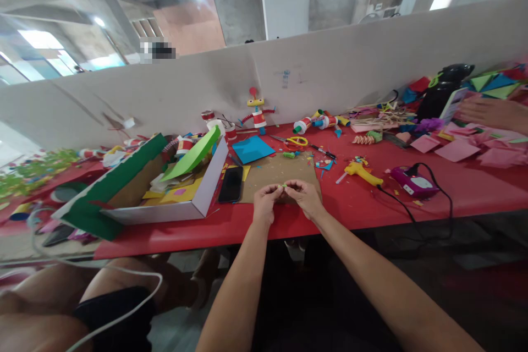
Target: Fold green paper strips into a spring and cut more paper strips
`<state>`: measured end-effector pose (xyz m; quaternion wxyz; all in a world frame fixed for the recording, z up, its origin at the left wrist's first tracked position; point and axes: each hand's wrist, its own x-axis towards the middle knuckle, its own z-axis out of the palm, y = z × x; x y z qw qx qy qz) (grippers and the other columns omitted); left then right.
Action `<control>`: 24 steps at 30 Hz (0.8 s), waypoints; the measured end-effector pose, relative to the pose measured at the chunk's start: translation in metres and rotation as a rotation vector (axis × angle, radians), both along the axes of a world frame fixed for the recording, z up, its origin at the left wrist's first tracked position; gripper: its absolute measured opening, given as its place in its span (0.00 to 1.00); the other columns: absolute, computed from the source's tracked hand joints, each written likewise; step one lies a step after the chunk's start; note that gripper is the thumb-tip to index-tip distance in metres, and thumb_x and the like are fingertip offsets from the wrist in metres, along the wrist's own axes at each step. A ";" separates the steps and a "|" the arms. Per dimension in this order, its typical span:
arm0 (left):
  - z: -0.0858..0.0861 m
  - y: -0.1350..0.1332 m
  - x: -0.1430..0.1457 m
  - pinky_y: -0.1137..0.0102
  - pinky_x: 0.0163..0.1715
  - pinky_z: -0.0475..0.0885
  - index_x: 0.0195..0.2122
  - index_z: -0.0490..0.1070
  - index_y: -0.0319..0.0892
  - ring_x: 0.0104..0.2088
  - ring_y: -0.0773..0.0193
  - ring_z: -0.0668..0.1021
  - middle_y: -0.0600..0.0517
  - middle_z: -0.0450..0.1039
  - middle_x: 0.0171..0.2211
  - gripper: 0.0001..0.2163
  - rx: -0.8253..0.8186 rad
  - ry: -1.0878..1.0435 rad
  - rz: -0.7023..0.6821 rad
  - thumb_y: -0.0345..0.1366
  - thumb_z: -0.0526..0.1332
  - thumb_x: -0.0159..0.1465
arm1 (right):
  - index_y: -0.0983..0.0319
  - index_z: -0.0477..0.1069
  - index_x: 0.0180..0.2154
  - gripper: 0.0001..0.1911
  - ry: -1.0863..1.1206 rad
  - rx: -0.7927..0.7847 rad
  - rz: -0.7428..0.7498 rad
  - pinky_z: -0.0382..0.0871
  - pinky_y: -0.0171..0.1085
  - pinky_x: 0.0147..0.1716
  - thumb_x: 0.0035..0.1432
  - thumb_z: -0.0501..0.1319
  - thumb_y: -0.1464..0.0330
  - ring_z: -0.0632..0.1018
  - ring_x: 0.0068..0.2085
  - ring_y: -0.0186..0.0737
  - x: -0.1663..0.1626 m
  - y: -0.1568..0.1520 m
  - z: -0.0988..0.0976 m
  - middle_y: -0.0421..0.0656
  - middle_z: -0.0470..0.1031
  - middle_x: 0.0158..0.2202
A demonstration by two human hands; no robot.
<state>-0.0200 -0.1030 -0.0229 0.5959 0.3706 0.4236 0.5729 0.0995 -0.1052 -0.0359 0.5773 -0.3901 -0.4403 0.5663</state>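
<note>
Small green piece [282, 186], probably paper, is pinched above the near edge of a brown cardboard sheet [268, 173]. From my end, the left hand [266, 198] and right hand [304, 196] meet around it; both grips look narrow, thumbs against fingers, holding that one scrap. Its shape is mostly covered; I can't read its folds.

Risk, closest in: with so little to hold, I judge uneven pressure could crush it, or a slip drop it among the loose bits on the cardboard. A green coil [289, 154] lies farther back there; a careless sweep could knock it.

Left of the hands: phone [231, 184], overlapping the cardboard's edge. A blue sheet [253, 149] and yellow-handled scissors [297, 141] lie beyond.

Right: yellow glue gun [363, 174] on the red counter [474, 190], nozzle toward the hands. Can't tell if it is hot; if so, I'd expect a burn from a forearm drifting that way. A black cord [450, 198] loops past the front edge from a purple box [413, 181]; a snag could drag things.

Outermost: open box [165, 214] at left, another person's hand [490, 113] at far right, among pink papers [457, 149].
</note>
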 end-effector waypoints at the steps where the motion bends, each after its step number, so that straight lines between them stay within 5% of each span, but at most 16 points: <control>1: 0.000 0.000 0.001 0.74 0.25 0.65 0.22 0.74 0.36 0.20 0.71 0.71 0.53 0.71 0.18 0.11 0.002 0.003 0.012 0.37 0.70 0.41 | 0.61 0.72 0.32 0.16 0.004 -0.008 0.001 0.71 0.38 0.32 0.40 0.67 0.59 0.76 0.29 0.39 0.000 0.000 0.000 0.41 0.76 0.27; 24: -0.003 -0.001 -0.001 0.71 0.34 0.69 0.29 0.76 0.37 0.26 0.68 0.75 0.50 0.76 0.25 0.14 0.041 -0.037 -0.033 0.40 0.69 0.44 | 0.62 0.72 0.28 0.14 0.042 -0.094 -0.091 0.64 0.33 0.26 0.36 0.67 0.62 0.70 0.23 0.32 0.000 0.003 0.003 0.37 0.72 0.22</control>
